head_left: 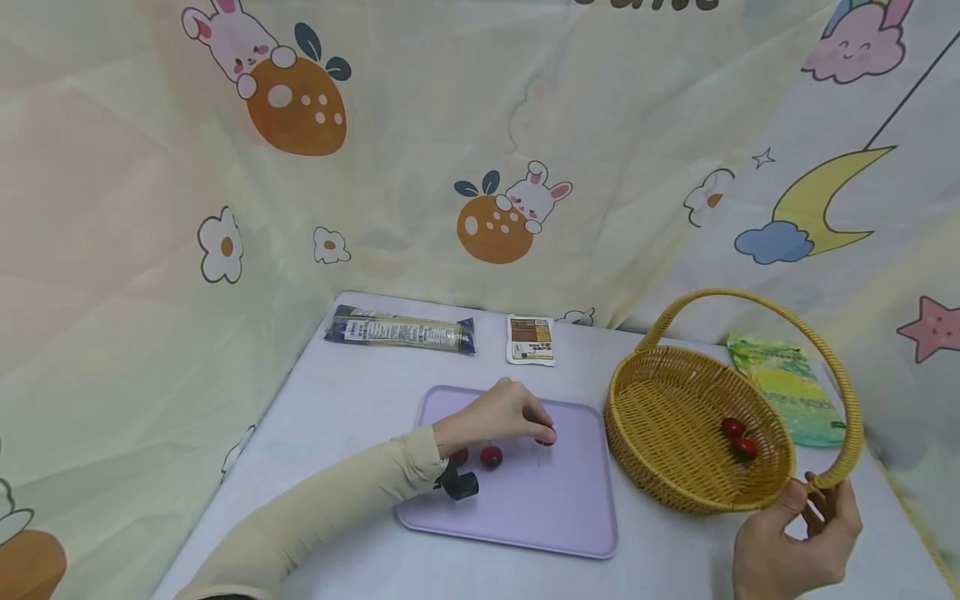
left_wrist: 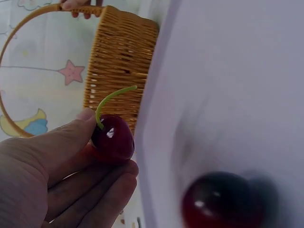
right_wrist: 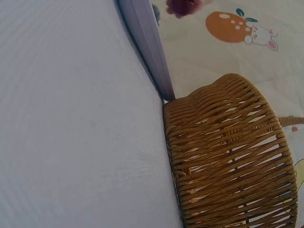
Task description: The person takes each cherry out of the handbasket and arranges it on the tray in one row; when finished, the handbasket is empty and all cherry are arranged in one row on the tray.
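My left hand is over the lilac tray, pinching a dark red cherry between thumb and fingers. Its green stem curves upward in the left wrist view. Another cherry lies on the tray, and one more cherry is partly hidden by my left wrist. To the right of the tray stands a woven basket with a tall handle. Two cherries rest inside it. My right hand grips the basket where the handle meets the near rim.
At the back of the white table lie a long dark package and a small brown-and-white packet. A green-yellow bag lies behind the basket. A printed cloth hangs beyond the table.
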`<state>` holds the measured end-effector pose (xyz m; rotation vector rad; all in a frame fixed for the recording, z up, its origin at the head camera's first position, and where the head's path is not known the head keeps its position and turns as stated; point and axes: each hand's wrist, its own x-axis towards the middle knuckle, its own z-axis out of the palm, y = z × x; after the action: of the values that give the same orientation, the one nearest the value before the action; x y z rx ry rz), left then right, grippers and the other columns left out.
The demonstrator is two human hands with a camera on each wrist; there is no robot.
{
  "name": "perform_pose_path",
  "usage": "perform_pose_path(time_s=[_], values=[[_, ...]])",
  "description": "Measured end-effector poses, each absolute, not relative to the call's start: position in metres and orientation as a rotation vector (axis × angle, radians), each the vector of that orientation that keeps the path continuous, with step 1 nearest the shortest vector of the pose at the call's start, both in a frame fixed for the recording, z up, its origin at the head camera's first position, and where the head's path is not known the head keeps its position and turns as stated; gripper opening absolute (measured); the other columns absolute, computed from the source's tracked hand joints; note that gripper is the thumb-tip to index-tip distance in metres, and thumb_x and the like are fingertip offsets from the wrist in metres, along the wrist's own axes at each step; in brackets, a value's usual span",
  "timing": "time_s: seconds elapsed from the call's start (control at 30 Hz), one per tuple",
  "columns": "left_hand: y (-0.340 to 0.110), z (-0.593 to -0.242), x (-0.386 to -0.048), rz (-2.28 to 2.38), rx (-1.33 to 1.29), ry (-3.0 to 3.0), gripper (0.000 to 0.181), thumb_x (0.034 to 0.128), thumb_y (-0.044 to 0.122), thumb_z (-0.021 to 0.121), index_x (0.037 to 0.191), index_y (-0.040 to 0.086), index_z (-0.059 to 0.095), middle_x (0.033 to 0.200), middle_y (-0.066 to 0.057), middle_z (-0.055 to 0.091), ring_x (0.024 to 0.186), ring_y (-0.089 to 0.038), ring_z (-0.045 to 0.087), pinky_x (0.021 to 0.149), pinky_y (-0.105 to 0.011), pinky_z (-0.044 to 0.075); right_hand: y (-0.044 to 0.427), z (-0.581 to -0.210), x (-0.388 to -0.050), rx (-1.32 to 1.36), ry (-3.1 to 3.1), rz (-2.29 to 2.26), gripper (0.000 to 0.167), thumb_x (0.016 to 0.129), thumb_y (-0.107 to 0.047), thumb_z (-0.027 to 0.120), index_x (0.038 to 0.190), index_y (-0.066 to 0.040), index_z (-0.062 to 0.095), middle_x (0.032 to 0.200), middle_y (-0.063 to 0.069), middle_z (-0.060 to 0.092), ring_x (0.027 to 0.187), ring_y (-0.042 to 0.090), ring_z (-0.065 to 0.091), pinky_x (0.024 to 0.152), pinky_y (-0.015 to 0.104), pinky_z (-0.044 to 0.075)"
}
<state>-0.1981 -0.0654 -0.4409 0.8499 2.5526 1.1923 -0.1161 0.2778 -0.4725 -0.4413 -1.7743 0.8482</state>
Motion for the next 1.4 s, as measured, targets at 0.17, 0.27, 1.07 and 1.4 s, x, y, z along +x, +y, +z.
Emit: perform_pose_path(time_s=[0.17,0.27,1.07,1.4], values=[[-0.073,-0.45,-0.193,1.146,0.856,2.578,0.009,0.0886,0.028,0.086,0.094,0.02,0.087,0.078,0.019,0.077,0.074,0.009,0.066,0.069,-0.014,0.052,0.278,-0.473,-0.115,-0.437,-1.794,0.849,0.043,0.108,-0.032,0.058,0.151,-0.029,0.053,0.128,-0.039,0.049,0.112,-0.012,0.055,0.097,0.009,0.045],[-0.076,-0.454,-0.191,1.12,0.859,2.598,0.01,0.0882,0.03,0.086,0.093,0.021,0.087,0.08,0.02,0.077,0.077,0.011,0.066,0.074,-0.013,0.053,0.278,-0.473,-0.116,-0.449,-1.794,0.856,0.042,0.108,-0.031,0.058,0.149,-0.03,0.054,0.131,-0.036,0.051,0.113,-0.011,0.055,0.098,0.009,0.045],[-0.085,-0.458,-0.181,0.965,0.904,2.634,0.012,0.086,0.033,0.087,0.084,0.021,0.085,0.072,0.021,0.073,0.051,0.009,0.055,0.061,-0.012,0.05,0.282,-0.475,-0.121,-0.424,-1.755,0.862,0.039,0.107,-0.026,0.06,0.146,-0.023,0.057,0.128,-0.033,0.053,0.114,-0.007,0.059,0.094,0.008,0.045],[-0.085,-0.461,-0.18,0.929,0.936,2.652,0.014,0.086,0.034,0.087,0.085,0.022,0.083,0.073,0.019,0.074,0.049,0.009,0.055,0.059,-0.012,0.05,0.282,-0.477,-0.12,-0.423,-1.763,0.857,0.04,0.107,-0.027,0.06,0.146,-0.024,0.057,0.128,-0.034,0.052,0.114,-0.008,0.058,0.093,0.007,0.044]])
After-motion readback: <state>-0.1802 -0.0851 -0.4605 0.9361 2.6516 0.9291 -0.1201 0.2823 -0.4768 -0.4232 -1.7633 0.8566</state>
